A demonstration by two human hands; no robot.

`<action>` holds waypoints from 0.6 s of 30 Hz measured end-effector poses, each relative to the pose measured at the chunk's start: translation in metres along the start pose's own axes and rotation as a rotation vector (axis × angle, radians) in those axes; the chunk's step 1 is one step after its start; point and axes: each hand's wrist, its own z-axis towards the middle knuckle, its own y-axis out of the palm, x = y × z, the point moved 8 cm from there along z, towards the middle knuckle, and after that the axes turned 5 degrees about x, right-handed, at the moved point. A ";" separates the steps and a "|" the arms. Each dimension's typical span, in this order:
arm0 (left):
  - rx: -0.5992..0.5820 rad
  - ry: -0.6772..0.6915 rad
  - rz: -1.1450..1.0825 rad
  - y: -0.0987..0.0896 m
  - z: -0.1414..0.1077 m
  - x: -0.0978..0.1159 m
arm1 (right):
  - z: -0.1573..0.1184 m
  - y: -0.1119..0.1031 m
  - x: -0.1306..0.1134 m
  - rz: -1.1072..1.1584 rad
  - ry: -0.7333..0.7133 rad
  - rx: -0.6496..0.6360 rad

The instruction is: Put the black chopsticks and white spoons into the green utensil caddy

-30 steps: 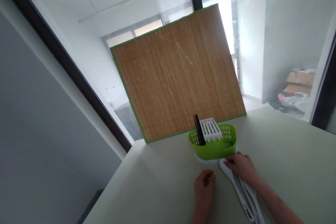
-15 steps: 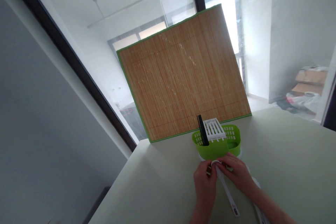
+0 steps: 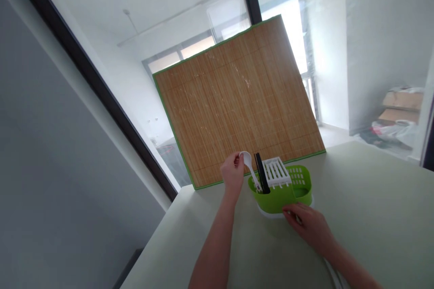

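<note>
Clock centred on the green basket [image 3: 283,202], 12 pointing away from the person. Left hand [image 3: 233,174] at 9 to 10 o'clock, raised above the surface [image 3: 366,198]. Its grip is closed on the bowl of a white spoon [image 3: 248,161]. Spoon is tilted, bowl up toward 10 o'clock, handle running down toward 4; marked handle end at the mouth of the basket's 9 o'clock end, just beside the black sticks [image 3: 261,175]. Depth of insertion: cannot tell. Black sticks lean in the basket; white slatted rack [image 3: 277,172] sits on their 3 o'clock side.

Right hand [image 3: 307,225] at 4 to 5 o'clock, close by the basket's near wall, fingers curled. Cannot tell whether its grip contains anything, nor whether it touches the basket. White utensils [image 3: 332,275] at 5 o'clock, partly hidden by the right forearm. Bamboo mat [image 3: 233,104] stands upright at 11 o'clock.
</note>
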 end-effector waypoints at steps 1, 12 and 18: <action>-0.027 -0.012 0.041 0.010 -0.001 -0.010 | 0.001 0.000 0.008 -0.045 0.027 -0.013; -0.215 -0.262 0.408 0.061 -0.040 -0.087 | 0.001 -0.013 0.085 -0.252 0.351 -0.147; -0.279 -0.303 0.444 0.074 -0.043 -0.095 | -0.004 -0.005 0.093 -0.212 0.328 -0.237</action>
